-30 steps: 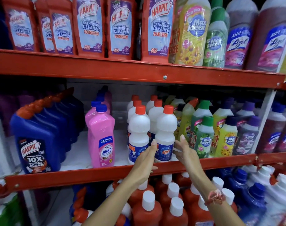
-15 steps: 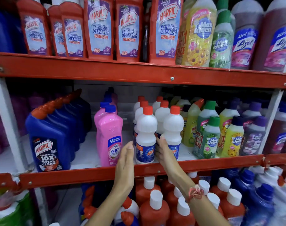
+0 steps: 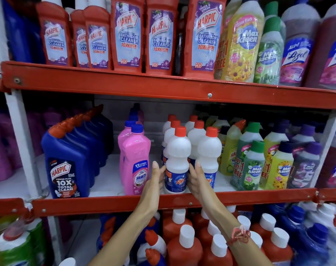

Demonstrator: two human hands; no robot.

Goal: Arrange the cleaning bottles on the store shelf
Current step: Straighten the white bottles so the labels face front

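Hands closer in than before, left hand (image 3: 155, 182) and right hand (image 3: 197, 182) straight-fingered against either side of front white bottle (image 3: 177, 160), upright on middle shelf (image 3: 105, 204), just beside pink bottle (image 3: 135, 162).

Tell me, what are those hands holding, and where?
The front-left white bottle, squeezed between the left hand and the right hand. Their flat fingers press its two sides, low down at the blue label.

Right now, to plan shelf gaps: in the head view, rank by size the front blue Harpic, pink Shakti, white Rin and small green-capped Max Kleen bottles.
1. blue Harpic bottle
2. pink Shakti bottle and white Rin bottle, about alike; pink slightly wider
3. small green-capped Max Kleen bottle, smallest
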